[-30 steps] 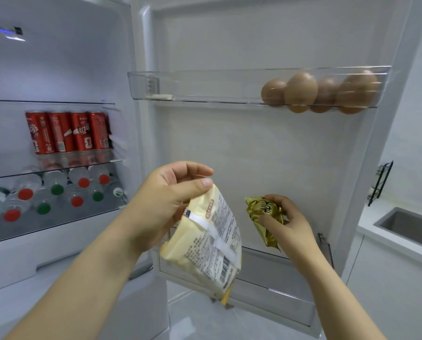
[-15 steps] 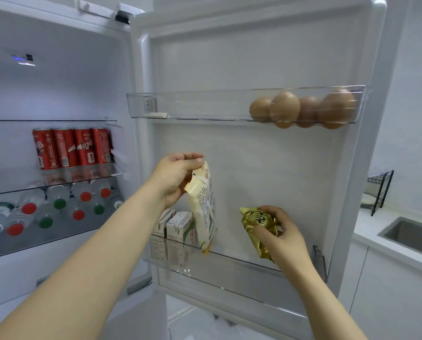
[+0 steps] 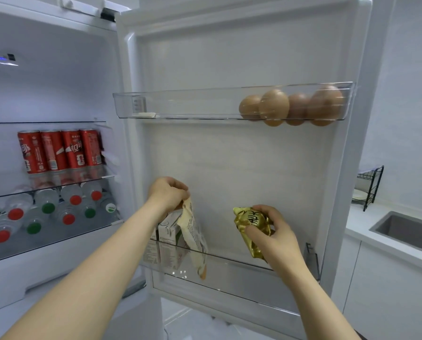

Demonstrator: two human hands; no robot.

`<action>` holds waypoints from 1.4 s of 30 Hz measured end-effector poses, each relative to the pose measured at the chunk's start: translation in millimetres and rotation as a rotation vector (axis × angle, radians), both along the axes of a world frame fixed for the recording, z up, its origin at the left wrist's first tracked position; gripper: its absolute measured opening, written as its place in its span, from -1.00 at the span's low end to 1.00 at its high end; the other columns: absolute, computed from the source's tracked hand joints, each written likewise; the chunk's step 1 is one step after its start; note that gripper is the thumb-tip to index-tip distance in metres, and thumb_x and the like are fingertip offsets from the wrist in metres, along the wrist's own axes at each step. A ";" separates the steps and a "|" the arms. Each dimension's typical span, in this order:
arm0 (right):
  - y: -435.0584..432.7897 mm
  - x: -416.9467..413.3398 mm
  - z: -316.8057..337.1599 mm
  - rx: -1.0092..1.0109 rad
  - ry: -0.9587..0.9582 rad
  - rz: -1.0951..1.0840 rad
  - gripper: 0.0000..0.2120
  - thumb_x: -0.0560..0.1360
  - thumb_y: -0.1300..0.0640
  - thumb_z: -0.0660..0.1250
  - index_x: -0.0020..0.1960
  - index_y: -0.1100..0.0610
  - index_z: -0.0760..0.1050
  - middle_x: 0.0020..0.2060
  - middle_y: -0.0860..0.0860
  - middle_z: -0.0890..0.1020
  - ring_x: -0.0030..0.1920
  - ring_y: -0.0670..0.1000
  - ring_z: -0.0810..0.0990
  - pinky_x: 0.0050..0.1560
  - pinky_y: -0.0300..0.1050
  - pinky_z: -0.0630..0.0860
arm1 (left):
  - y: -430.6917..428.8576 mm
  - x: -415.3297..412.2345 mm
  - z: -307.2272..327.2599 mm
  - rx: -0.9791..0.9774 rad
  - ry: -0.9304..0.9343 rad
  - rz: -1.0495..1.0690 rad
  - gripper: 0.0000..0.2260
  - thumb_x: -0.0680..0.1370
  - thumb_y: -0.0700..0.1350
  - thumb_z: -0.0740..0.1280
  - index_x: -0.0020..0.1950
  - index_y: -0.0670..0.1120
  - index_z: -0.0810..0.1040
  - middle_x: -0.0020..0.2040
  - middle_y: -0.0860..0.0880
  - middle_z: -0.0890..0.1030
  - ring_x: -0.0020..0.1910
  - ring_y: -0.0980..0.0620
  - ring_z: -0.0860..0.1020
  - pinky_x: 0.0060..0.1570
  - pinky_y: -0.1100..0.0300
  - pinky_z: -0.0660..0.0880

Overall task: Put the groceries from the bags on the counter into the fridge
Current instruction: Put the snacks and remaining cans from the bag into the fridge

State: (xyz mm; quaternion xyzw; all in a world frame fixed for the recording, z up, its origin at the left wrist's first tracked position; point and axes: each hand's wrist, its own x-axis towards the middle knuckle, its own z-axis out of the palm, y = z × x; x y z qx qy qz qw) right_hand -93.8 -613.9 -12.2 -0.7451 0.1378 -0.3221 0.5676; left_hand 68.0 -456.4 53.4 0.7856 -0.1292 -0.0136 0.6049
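The cream pack (image 3: 192,231) looks like a flat, soft film pouch. It hangs limp from a pinch at its top edge, so it is probably light. The film is likely slick and crinkly, and the stiffer top seam is the safest place to hold it. Gripping the body would only crush what is inside. The gold pack (image 3: 251,227) is smaller and wrapped in foil. It seems light and easily dented, and it is best held round its middle with a gentle grip.

The left hand (image 3: 168,192) pinches the top of the cream pack with curled fingers. The pack's lower end sits inside the door bin (image 3: 242,268), behind the clear front wall and right up against the cartons (image 3: 168,231) on its left. The pack leans a little, so it may slump when let go.

The right hand (image 3: 276,231) is well apart from the left, with fingers and thumb wrapped round the gold pack. That pack is over the right part of the same bin, with its lower tip at about rim level. I cannot tell whether it is inside yet. It is well clear of the eggs (image 3: 273,106) in the bin above.
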 end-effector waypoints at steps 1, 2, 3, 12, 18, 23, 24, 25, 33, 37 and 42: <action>-0.1 0.2 0.2 0.000 0.004 0.000 -0.58 0.21 -0.04 0.33 0.08 -0.18 0.50 -0.12 -0.17 0.61 -0.18 -0.12 0.59 -0.32 -0.35 0.45 | 0.0 3.0 -3.3 0.044 -0.049 0.036 -0.90 0.47 -0.33 0.39 -0.17 -0.15 0.57 -0.14 -0.20 0.61 -0.34 -0.01 0.55 -0.34 0.23 0.55; -0.3 0.4 0.5 0.000 0.007 -0.002 -0.58 0.21 -0.04 0.33 0.08 -0.18 0.49 -0.12 -0.18 0.61 -0.18 -0.12 0.59 -0.32 -0.35 0.45 | 0.5 5.0 -5.0 0.090 -0.104 0.069 -0.93 0.46 -0.30 0.41 -0.13 -0.15 0.58 -0.12 -0.19 0.62 -0.35 0.03 0.54 -0.35 0.25 0.53; -0.5 0.5 0.8 0.000 0.010 -0.005 -0.58 0.21 -0.04 0.33 0.08 -0.18 0.49 -0.11 -0.18 0.61 -0.18 -0.12 0.59 -0.31 -0.35 0.45 | 1.9 6.0 -5.7 0.130 -0.153 0.093 -0.92 0.46 -0.25 0.42 -0.07 -0.15 0.59 -0.09 -0.17 0.63 -0.36 0.06 0.53 -0.38 0.27 0.49; -2.6 2.4 1.9 0.002 0.032 -0.018 -0.58 0.21 -0.04 0.34 0.07 -0.18 0.50 -0.14 -0.18 0.61 -0.23 -0.13 0.57 -0.36 -0.34 0.44 | 16.6 -17.5 -10.2 0.578 -0.261 -0.075 -0.20 0.38 -0.22 0.46 0.52 0.00 0.12 0.28 -0.10 0.40 0.10 -0.07 0.48 -0.14 0.23 0.41; -2.3 4.0 0.5 -0.019 0.062 -0.037 -0.57 0.21 -0.05 0.35 0.08 -0.17 0.50 -0.13 -0.18 0.60 -0.25 -0.12 0.56 -0.31 -0.26 0.44 | 17.8 -20.1 -31.6 0.698 -0.864 0.174 -0.43 0.36 -0.22 0.41 0.36 -0.05 0.41 0.26 -0.08 0.44 0.24 -0.15 0.36 0.22 0.05 0.30; -1.1 4.2 0.9 -0.058 0.100 -0.067 -0.58 0.25 -0.03 0.37 0.11 -0.13 0.49 -0.13 -0.19 0.59 -0.19 -0.11 0.58 -0.30 -0.25 0.44 | 2.3 -49.8 -51.3 0.296 -0.847 -0.034 -0.82 0.39 -0.18 0.43 -0.03 -0.04 0.57 -0.13 0.06 0.56 -0.09 0.06 0.51 0.02 0.24 0.39; -1.2 4.1 1.4 -0.065 0.114 -0.073 -0.60 0.30 0.00 0.41 0.13 -0.11 0.49 -0.12 -0.19 0.59 -0.17 -0.12 0.59 -0.30 -0.27 0.45 | -0.3 -54.3 -60.9 0.261 -0.756 -0.098 -0.84 0.40 -0.17 0.42 -0.06 -0.01 0.57 -0.17 0.08 0.56 -0.16 0.11 0.51 -0.04 0.25 0.43; -2.1 3.7 2.0 -0.077 0.138 -0.078 -0.63 0.36 0.05 0.44 0.15 -0.09 0.48 -0.11 -0.20 0.58 -0.15 -0.14 0.58 -0.31 -0.28 0.45 | -2.4 -57.0 -71.1 0.246 -0.692 -0.133 -0.85 0.40 -0.16 0.42 -0.07 0.01 0.57 -0.19 0.09 0.55 -0.20 0.15 0.51 -0.10 0.25 0.45; -35.2 -20.9 17.5 -0.619 0.605 -0.063 -0.62 0.33 0.01 0.44 0.13 -0.09 0.48 -0.01 -0.07 0.56 -0.04 -0.06 0.54 -0.09 -0.23 0.48 | -8.9 -58.4 -102.5 0.108 -0.577 -0.089 -0.78 0.35 -0.09 0.53 -0.09 0.03 0.56 -0.19 0.12 0.51 -0.19 0.21 0.48 -0.24 0.45 0.35; -43.0 -15.2 20.6 -0.790 0.797 -0.020 -0.57 0.29 -0.02 0.43 0.14 -0.11 0.47 0.01 -0.08 0.56 -0.02 -0.02 0.54 -0.05 -0.17 0.53 | -11.5 -57.9 -104.8 0.094 -0.573 -0.084 -0.79 0.35 -0.10 0.53 -0.11 0.03 0.55 -0.20 0.11 0.50 -0.20 0.21 0.47 -0.25 0.41 0.37; -43.9 -1.5 16.8 -0.918 1.073 0.027 -0.64 0.40 0.05 0.33 0.20 -0.11 0.48 0.11 -0.07 0.57 0.06 0.03 0.52 0.04 -0.13 0.53 | -10.7 -58.1 -103.6 0.089 -0.594 -0.097 -0.80 0.37 -0.07 0.52 -0.09 -0.01 0.57 -0.20 0.11 0.49 -0.20 0.21 0.46 -0.19 0.34 0.38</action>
